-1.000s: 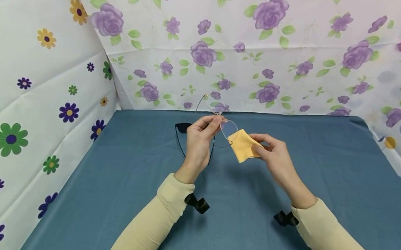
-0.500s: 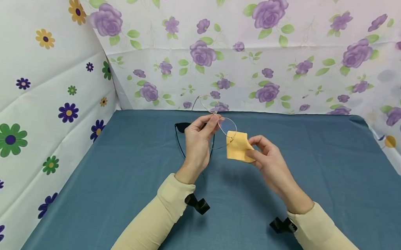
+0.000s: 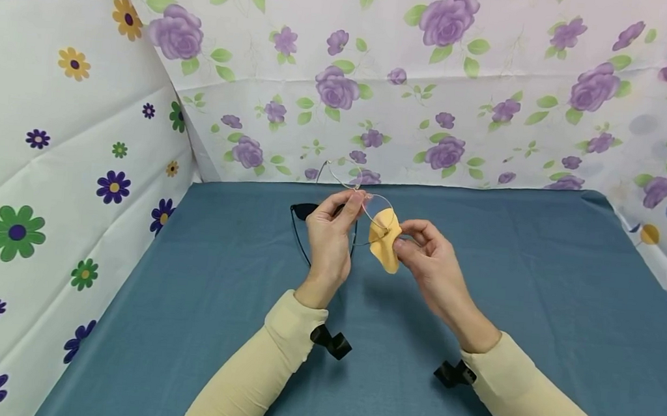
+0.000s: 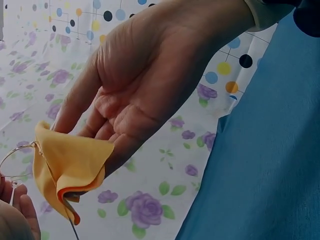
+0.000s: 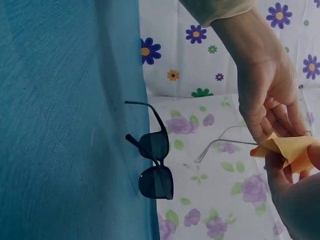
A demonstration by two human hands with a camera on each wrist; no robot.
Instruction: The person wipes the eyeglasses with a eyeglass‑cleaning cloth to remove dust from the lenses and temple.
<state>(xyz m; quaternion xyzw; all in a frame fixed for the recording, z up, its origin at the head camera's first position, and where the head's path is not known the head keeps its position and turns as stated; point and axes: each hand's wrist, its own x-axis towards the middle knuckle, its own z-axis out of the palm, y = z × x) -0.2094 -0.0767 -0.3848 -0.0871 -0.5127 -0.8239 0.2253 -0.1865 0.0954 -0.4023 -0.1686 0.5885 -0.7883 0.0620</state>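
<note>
My left hand (image 3: 329,240) pinches thin wire-framed eyeglasses (image 3: 377,204) near the bridge, raised above the table. Between the fingers and thumb of my right hand (image 3: 434,268) is a small yellow cloth (image 3: 386,256), folded over the outer edge of the nearer lens by the hinge. In the left wrist view, the cloth (image 4: 75,157) wraps the rim's end, and a temple sticks out below it. The right wrist view shows the clear temple tips (image 5: 200,159) pointing away from the cloth; part of the lens is hidden by it.
Black sunglasses (image 5: 156,186) with unfolded temples lie on the blue tablecloth (image 3: 202,302), behind my left hand in the head view. A floral sheet (image 3: 295,94) hangs at the back, and another sheet (image 3: 69,200) stands on the left. Small black cameras (image 3: 331,342) sit at both wrists.
My right hand has moved left towards the eyeglasses. The cloth, earlier spread flat beside the lens, is now folded around its outer edge. The left hand has barely moved.
</note>
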